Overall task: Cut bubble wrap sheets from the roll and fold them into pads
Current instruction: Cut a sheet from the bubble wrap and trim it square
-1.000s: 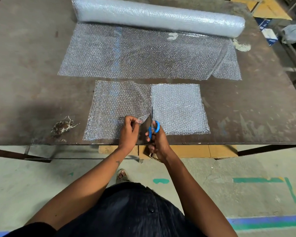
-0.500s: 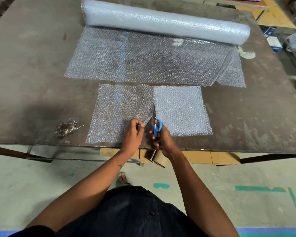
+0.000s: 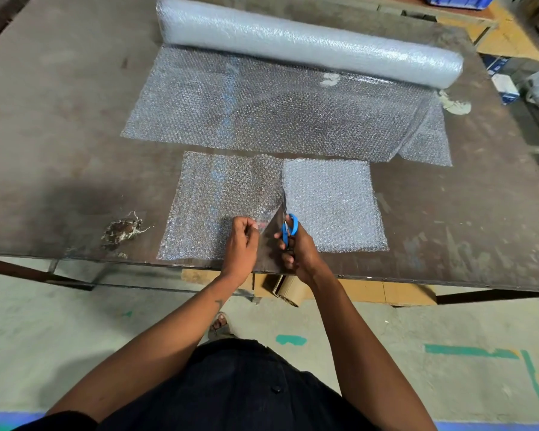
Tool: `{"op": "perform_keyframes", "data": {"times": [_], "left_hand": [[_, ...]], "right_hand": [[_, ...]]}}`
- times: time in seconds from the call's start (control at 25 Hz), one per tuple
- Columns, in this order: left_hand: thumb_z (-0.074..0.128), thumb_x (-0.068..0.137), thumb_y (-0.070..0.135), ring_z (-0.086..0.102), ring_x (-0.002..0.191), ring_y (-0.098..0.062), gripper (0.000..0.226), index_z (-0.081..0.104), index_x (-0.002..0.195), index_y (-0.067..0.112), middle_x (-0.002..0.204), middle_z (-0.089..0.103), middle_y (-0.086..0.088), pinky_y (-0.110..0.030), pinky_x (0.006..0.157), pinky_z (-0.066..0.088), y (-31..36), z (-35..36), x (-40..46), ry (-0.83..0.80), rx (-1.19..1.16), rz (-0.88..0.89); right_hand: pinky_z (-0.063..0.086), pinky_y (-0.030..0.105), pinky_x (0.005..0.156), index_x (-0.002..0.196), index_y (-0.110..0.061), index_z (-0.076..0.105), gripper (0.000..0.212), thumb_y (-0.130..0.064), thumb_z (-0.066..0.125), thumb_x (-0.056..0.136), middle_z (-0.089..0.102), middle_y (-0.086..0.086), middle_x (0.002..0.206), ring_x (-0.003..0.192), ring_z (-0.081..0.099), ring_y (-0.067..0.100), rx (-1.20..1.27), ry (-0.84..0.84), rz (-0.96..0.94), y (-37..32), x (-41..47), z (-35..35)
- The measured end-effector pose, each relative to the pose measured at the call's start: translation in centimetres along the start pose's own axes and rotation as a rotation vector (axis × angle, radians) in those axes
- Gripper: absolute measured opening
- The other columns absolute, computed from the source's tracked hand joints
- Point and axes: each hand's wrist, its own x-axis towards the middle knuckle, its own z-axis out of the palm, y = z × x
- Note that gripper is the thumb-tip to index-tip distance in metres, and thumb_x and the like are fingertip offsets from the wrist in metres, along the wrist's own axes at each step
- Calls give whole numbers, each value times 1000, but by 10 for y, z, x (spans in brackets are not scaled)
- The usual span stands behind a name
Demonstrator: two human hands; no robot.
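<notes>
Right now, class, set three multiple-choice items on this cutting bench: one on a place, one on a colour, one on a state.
1. Where does the bubble wrap roll lie?
A. far side of the table
B. on the floor
C. at the near edge

2. What colour are the scissors handles?
A. red
B. blue
C. black

3. What is the left hand doing?
A. lying flat
B. hanging idle
C. pinching the cut sheet

Key: 1 A, it lies beyond the sheets. 2 B, the loops by the right hand are blue. 3 C, the fingers curl on the edge.
</notes>
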Motion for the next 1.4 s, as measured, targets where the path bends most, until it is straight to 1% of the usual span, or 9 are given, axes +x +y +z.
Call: {"op": "perform_keyframes", "data": {"times": [0.16, 0.24, 0.4, 0.56, 0.76, 0.96, 1.16, 1.32, 1.4], "left_hand": [[48, 111, 23, 52, 71, 0, 11, 47, 111, 12, 90, 56, 5, -32, 68, 46, 2, -2, -1, -3, 7, -4], [48, 111, 24, 50, 68, -2, 11, 46, 112, 13, 90, 55, 4, -33, 66, 45, 1, -3, -1, -15, 10, -21], [48, 110, 26, 58, 77, -16, 12, 48, 113, 13, 98, 61, -4, -36, 69, 49, 1, -3, 1, 16, 0, -55], [48, 110, 19, 49, 66, -10, 10, 49, 115, 10, 88, 55, 3, -29, 60, 42, 6, -5, 6, 92, -87, -150], [48, 110, 20, 45, 56, -2, 10, 50, 116, 11, 85, 53, 3, -22, 53, 40, 7, -5, 9, 129, -142, -192], [50, 109, 19, 50, 58, 2, 11, 51, 114, 10, 88, 57, 3, -27, 56, 41, 3, -8, 7, 92, -69, -151], [49, 110, 15, 50, 54, 7, 11, 50, 114, 6, 81, 52, 7, -18, 51, 36, 6, -10, 3, 78, -81, -145], [50, 110, 18, 50, 54, 5, 11, 51, 115, 9, 83, 55, 5, -29, 54, 37, 3, -12, 4, 59, -68, -146], [49, 110, 17, 51, 55, 5, 11, 51, 116, 8, 83, 55, 5, -28, 54, 37, 2, -12, 5, 52, -68, -142]], "right_hand": [[24, 23, 39, 104, -8, 70, 58, -65, 60, 100, 55, -2, 67, 43, 32, 11, -29, 20, -41, -1, 2, -1], [23, 22, 38, 106, -6, 70, 53, -59, 60, 103, 53, 0, 67, 42, 31, 11, -27, 19, -51, 0, 3, -1], [23, 22, 38, 105, -5, 70, 52, -56, 60, 104, 54, 1, 68, 42, 33, 13, -33, 20, -71, -2, 1, 0], [24, 20, 34, 94, -13, 67, 64, -74, 47, 100, 58, 0, 69, 43, 42, 15, -21, -5, -5, -3, -1, -4], [23, 21, 33, 88, -15, 67, 66, -79, 48, 95, 57, 1, 69, 43, 42, 14, -18, -45, 18, -3, 2, -10], [25, 22, 33, 88, -14, 68, 66, -76, 48, 97, 55, 1, 69, 40, 40, 13, 10, -48, 1, -8, 12, -5], [21, 21, 34, 91, -13, 66, 63, -74, 50, 98, 54, 0, 69, 40, 34, 12, 17, -67, -34, -14, 23, -4], [22, 20, 35, 95, -11, 65, 56, -66, 57, 100, 52, -1, 67, 42, 33, 11, -1, -53, -56, -16, 26, -5], [23, 20, 36, 99, -9, 65, 52, -61, 61, 101, 52, 0, 67, 43, 33, 12, -8, -24, -70, -15, 29, -5]]}}
